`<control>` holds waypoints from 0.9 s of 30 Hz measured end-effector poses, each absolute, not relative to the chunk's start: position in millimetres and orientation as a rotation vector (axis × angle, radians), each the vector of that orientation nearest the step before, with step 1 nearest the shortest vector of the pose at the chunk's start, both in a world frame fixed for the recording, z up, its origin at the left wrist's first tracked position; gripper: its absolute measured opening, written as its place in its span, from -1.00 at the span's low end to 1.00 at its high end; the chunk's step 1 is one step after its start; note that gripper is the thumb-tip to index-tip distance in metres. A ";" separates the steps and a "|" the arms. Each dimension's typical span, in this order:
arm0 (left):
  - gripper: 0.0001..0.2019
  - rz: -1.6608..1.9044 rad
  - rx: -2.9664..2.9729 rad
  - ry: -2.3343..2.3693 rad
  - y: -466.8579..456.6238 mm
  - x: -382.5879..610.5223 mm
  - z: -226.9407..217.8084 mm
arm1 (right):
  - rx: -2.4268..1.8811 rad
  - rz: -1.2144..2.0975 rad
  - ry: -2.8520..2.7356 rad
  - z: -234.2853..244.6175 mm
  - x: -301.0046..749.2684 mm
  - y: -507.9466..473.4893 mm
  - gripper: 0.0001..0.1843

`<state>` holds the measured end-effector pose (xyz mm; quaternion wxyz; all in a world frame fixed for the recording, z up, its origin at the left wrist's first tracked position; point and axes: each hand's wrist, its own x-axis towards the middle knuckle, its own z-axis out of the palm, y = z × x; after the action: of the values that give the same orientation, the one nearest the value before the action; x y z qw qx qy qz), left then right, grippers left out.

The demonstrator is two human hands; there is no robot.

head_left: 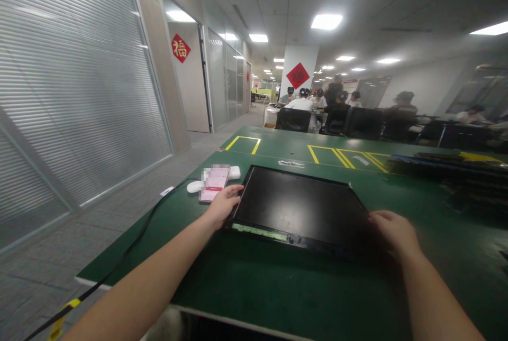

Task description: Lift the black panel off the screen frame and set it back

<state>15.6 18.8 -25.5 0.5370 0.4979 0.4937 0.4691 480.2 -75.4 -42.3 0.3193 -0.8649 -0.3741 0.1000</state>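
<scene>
A flat black display panel (301,203) lies over the green table in front of me, with a pale green strip (260,232) along its near edge. My left hand (225,204) grips the panel's left side, fingertips on the frame. At the right side, my right hand (395,231) has its thumb and fingers closed on the edge; part of its grip is hidden under the panel. Close beyond my left hand lies a phone (214,185) with a lit pink screen, between a white rounded object (194,187) and a small white case (235,172).
Yellow tape outlines (333,148) mark the far part of the green table (286,283). A dark stack of flat pieces (440,169) sits at the right. A black cable (138,235) runs along the left edge. People (299,104) sit at tables farther back.
</scene>
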 end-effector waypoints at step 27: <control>-0.29 0.955 0.815 0.893 11.5 18.8 -21.5 | -2.273 0.302 -0.960 -41.3 480.7 -75.3 -0.72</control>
<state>18.8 11.5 -21.5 0.7179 0.3682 0.4035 0.4315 480.7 -75.3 -41.3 0.3223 -0.8656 -0.3655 0.1151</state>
